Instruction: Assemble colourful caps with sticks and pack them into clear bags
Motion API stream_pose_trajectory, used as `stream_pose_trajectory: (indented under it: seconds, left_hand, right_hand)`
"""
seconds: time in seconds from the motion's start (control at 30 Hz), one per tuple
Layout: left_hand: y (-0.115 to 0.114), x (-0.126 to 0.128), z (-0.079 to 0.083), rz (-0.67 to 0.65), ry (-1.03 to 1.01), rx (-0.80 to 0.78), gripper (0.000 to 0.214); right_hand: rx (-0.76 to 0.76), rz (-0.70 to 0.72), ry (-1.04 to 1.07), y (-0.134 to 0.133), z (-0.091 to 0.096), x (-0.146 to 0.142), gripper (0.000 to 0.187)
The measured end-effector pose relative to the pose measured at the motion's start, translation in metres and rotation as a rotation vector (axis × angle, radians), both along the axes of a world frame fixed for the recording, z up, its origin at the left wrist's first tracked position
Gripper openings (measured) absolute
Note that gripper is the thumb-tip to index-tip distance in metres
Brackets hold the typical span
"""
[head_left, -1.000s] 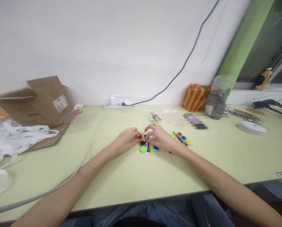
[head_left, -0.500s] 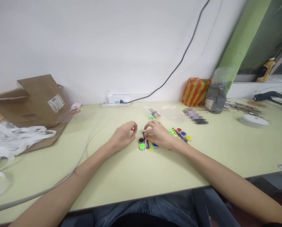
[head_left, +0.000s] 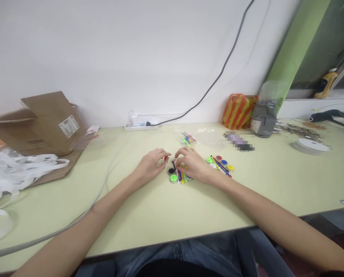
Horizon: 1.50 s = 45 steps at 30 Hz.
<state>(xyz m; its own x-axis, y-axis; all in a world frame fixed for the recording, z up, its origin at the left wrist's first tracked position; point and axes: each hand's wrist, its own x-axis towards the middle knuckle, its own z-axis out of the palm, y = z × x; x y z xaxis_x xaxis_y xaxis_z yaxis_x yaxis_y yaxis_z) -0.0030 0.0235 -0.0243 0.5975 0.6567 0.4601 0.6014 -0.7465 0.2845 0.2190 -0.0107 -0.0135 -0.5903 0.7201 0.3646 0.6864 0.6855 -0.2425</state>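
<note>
My left hand [head_left: 150, 165] is closed, pinching a small red-topped clear piece [head_left: 166, 158] between thumb and fingertips just above the table. Close by on the right, my right hand [head_left: 193, 164] reaches over a pile of thin coloured plastic sticks [head_left: 184, 177], its fingers bent and closed at the tips. What lies between those fingertips is too small and hidden to make out. Beside the sticks are a small round black-topped piece [head_left: 171, 171] and a green-topped one [head_left: 173, 178]. Past my right wrist lies a second group of sticks and round pieces [head_left: 224, 163] with red, blue, yellow, green and white tops.
Behind my hands lies a clear bag of coloured sticks [head_left: 188, 138]. A pixelated phone-like object [head_left: 239, 141], a striped bag [head_left: 237, 111] and a white reel [head_left: 310, 146] are at right. At left are a cardboard box [head_left: 47, 123], white strips [head_left: 24, 169] and a grey cable [head_left: 102, 184].
My left hand has shifted slightly right with the red-topped piece, bringing it nearer the right hand. The right fingertips have moved slightly over the pile.
</note>
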Motion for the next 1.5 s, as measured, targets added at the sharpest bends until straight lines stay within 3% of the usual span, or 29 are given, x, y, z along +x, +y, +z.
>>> stream_pose_trajectory:
  seconds: [0.37,0.67,0.8,1.37,1.5]
  left_hand:
    - [-0.003,-0.001,0.004,0.022,-0.003,-0.012,0.018]
    - [-0.006,0.0,0.006,0.039,-0.07,-0.055,0.013]
    - [-0.009,0.002,0.007,0.058,-0.09,-0.061,0.014]
    - [-0.017,0.008,0.008,0.004,-0.157,-0.108,0.015]
    - [-0.02,0.01,0.008,-0.049,-0.122,-0.06,0.016]
  right_hand:
    - [0.117,0.015,0.09,0.005,0.002,0.008,0.01]
    - [0.091,0.022,0.339,0.001,0.007,0.008,0.012]
    - [0.08,-0.03,0.341,0.0,0.009,0.006,0.013]
    - [0.035,0.062,0.377,-0.001,0.002,0.0,0.017]
    - [0.003,0.023,0.35,0.0,-0.003,-0.001,0.014]
